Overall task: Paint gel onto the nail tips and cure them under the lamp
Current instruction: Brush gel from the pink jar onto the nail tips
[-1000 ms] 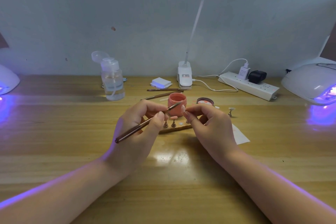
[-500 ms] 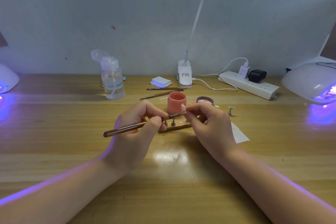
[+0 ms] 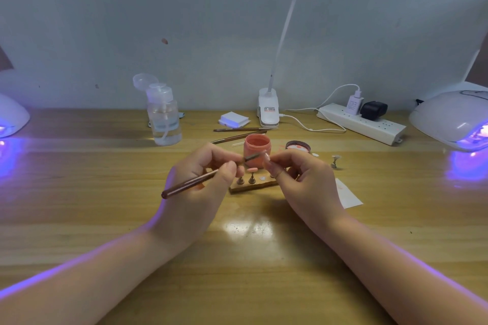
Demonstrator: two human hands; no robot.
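My left hand [image 3: 200,187] grips a brown gel brush [image 3: 190,182], its bristle end reaching right to a pale nail tip [image 3: 266,158]. My right hand [image 3: 303,179] pinches that tip, apparently on a small stand hidden by the fingers. Just behind stands the open pink gel jar [image 3: 256,150], with its lid [image 3: 298,145] to the right. Below the hands a wooden holder [image 3: 253,185] carries small stands, one bearing a pink painted tip [image 3: 252,169]. A curing lamp [image 3: 454,119] glows violet at the far right, another lamp [image 3: 12,116] at the far left.
A clear pump bottle [image 3: 165,119] stands back left. Two spare brushes [image 3: 240,132] and a white pad stack [image 3: 233,119] lie behind the jar. A desk lamp base [image 3: 268,108], power strip [image 3: 361,123], a loose tip stand [image 3: 335,161] and white paper [image 3: 348,194] sit right.
The brush swung from a steep slant to nearly level, then tilted a little again, its tip staying at the nail tip. My right hand barely moved.
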